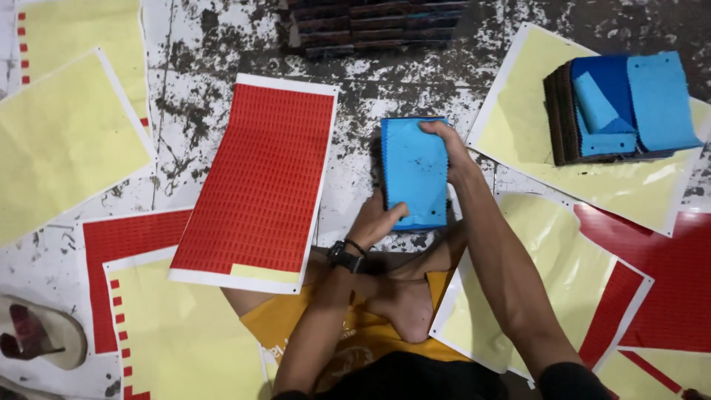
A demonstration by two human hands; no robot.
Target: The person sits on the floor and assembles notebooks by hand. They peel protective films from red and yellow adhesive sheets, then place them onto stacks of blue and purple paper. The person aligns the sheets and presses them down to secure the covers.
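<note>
On the stained floor, left hand (376, 220) and right hand (444, 144) gripping blue swatch stack (415, 174), red label sheet (259, 181) beside, second swatch stack (622, 107) apart.

Bare forearms — a black wristwatch (344, 256) (left wrist), yellow-orange shorts (296, 320), dark sleeve (566, 379).

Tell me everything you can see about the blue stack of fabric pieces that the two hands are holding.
The blue stack is a pile of rectangular cloth-like swatches, bright blue on top with small dark specks, its left edges looking zigzag cut. It sits upright in the picture on the stained floor, between a red sticker sheet and a yellow sheet. The right hand grips its upper right corner; the left hand, with a black wristwatch, holds its lower left edge.
</note>
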